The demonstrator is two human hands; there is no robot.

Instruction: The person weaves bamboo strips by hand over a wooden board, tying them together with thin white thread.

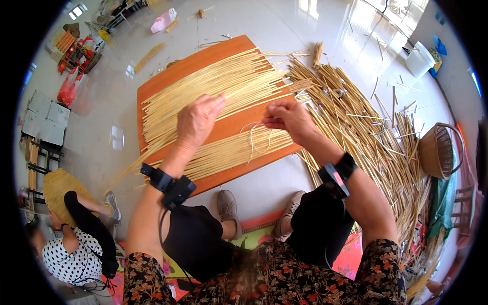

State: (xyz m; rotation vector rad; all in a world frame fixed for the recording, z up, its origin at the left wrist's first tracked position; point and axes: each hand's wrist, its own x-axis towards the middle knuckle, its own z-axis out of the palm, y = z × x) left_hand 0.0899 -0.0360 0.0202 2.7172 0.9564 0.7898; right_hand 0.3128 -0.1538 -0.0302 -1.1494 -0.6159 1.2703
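My left hand point(199, 118) is closed in a pinch above the left-centre of a low orange-brown board point(239, 120). What its fingers hold, if anything, cannot be made out. To the right, my right hand point(292, 120) is pinched at the fingertips, where a thin white string point(252, 136) begins. The string hangs in a loose loop over the nearer stalks. A broad layer of pale straw stalks point(193, 91) covers the board's far part. Along its near edge lies a narrower band of stalks point(218, 158), with a strip of bare board between the two.
A large heap of loose stalks point(356, 117) spreads on the floor at the right, beside a wicker basket point(437, 151) and a white bucket point(420, 59). At lower left another person point(76, 254) sits with a woven straw piece point(63, 190). Red bags point(70, 89) stand farther left.
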